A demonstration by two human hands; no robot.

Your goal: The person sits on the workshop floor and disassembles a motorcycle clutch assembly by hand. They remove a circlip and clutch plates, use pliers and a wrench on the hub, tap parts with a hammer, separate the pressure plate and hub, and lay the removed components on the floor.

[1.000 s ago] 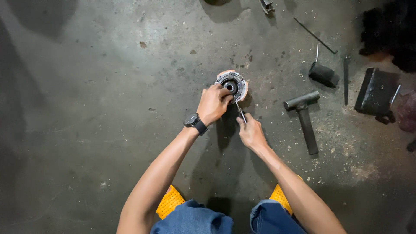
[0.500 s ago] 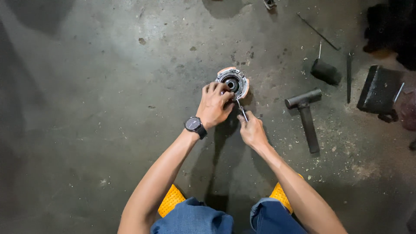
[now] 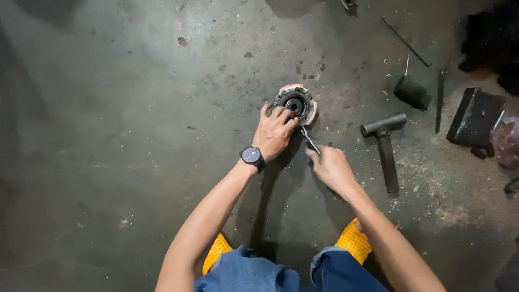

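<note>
Resting under L hand (image 3: 274, 132): hub (image 3: 294, 103)

No label, sign or lit screen is legible. The only display-like item is the round, dark-faced wristwatch (image 3: 252, 156) on the left wrist, just below and left of the round metal part (image 3: 294, 103); its face reads blank.

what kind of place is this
Probably a repair workshop floor: stained, gritty bare concrete floor, a hammer lying loose, and a round metal machine part steadied by the left hand.
</note>
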